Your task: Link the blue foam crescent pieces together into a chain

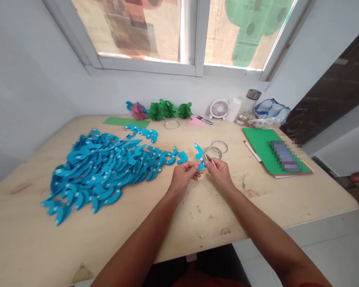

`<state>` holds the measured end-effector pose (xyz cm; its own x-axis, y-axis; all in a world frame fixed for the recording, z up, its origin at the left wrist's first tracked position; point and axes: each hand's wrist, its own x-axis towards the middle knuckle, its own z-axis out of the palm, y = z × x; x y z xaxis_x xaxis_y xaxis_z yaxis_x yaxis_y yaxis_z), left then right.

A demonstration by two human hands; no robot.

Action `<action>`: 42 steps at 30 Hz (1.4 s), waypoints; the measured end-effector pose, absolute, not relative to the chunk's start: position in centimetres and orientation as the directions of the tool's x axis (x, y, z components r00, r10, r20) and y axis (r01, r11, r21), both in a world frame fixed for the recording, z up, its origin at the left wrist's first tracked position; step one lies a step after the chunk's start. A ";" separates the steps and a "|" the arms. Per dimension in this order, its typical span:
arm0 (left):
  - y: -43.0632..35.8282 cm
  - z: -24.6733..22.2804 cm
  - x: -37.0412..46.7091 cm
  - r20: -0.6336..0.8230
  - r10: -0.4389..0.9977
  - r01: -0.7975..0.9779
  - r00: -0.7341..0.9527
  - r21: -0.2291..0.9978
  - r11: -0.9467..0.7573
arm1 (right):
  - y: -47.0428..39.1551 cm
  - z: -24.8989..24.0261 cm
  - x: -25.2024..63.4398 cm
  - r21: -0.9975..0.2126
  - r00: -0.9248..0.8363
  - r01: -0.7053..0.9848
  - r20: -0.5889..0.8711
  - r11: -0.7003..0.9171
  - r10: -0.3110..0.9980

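My left hand [185, 174] is closed, its thumb and fingers pinching a curved blue paper piece [201, 166] with small white patches. Close beside it, my right hand [220, 174] grips pink-handled tweezers [213, 162], their dark tips pointing up and left over the paper. The right fingertips are near the blue piece's edge; whether they touch it I cannot tell. Another blue curved piece [198, 150] shows just above the held one. To the left lies a large heap of similar blue pieces [107, 163], with a folded blue piece [182, 157] near my left fingers.
Two thin pale rings [219, 147] lie beyond my right hand, another ring [171, 125] farther back. Green paper flowers [167, 110], a small fan [219, 109] and a glass bottle [248, 107] line the wall. A phone [285, 155] rests on a green folder [257, 145] at right.
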<state>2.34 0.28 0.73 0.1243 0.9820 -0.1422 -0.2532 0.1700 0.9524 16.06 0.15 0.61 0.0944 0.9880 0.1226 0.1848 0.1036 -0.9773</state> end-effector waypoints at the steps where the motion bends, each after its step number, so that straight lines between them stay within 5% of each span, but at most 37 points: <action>1: 0.3 0.7 2.4 -0.138 0.985 -0.259 0.105 0.952 0.161 | 0.1 0.6 16.0 -0.976 0.093 0.190 0.124 0.105 0.988; 12: 0.0 1.5 2.2 0.058 0.997 -0.131 0.058 0.990 -0.050 | -0.2 0.7 15.9 -0.953 0.138 0.267 0.184 0.142 0.973; 27: 0.0 1.8 2.1 0.090 0.993 -0.013 0.072 0.996 -0.090 | -0.4 0.7 15.7 -0.959 0.101 0.247 0.165 0.135 0.981; 36: -0.2 2.0 1.9 0.217 0.976 0.160 -0.005 0.964 -0.214 | -0.1 0.7 15.5 -0.994 0.053 -0.095 -0.059 -0.054 0.997; 42: -0.4 1.5 1.8 0.423 0.905 0.378 0.042 0.832 -0.406 | -0.2 1.6 15.5 -0.966 0.018 -0.215 -0.148 -0.141 0.989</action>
